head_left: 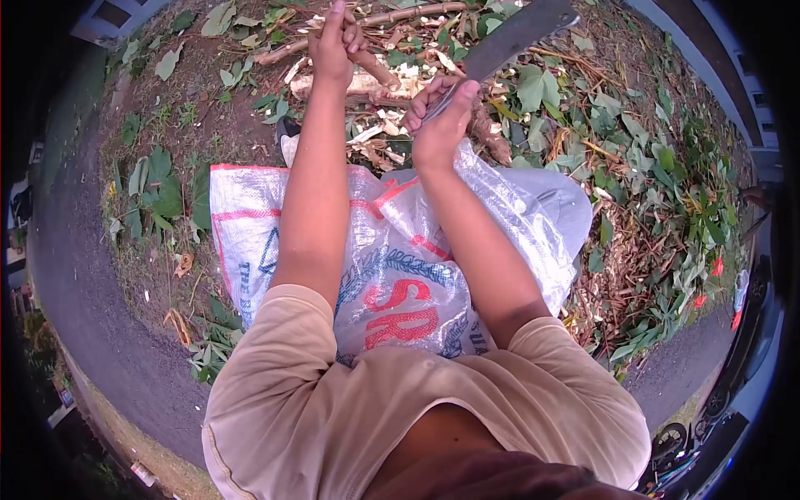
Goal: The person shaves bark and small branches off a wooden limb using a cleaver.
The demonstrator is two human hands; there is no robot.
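My left hand (335, 48) is closed around a short brown stick (377, 70), whose end points to the lower right. One finger sticks up, and the far part of the stick is hidden behind the hand. In my right hand (443, 112) is a cleaver, its wide dark blade (518, 40) raised and slanting to the upper right. The blade is apart from the stick. Beneath the stick lies a pale, chopped log (358, 87), with wood chips (407, 83) scattered around it. A white woven sack (367, 233) with red and blue print covers my lap.
A long branch (392, 18) lies beyond the log. Cut green leaves (537, 87) and twigs litter the ground on the right, with a heap of wood chips and leaves (617, 250) below. Paved ground (92, 275) runs along the left. Parked vehicles stand at the far right edge.
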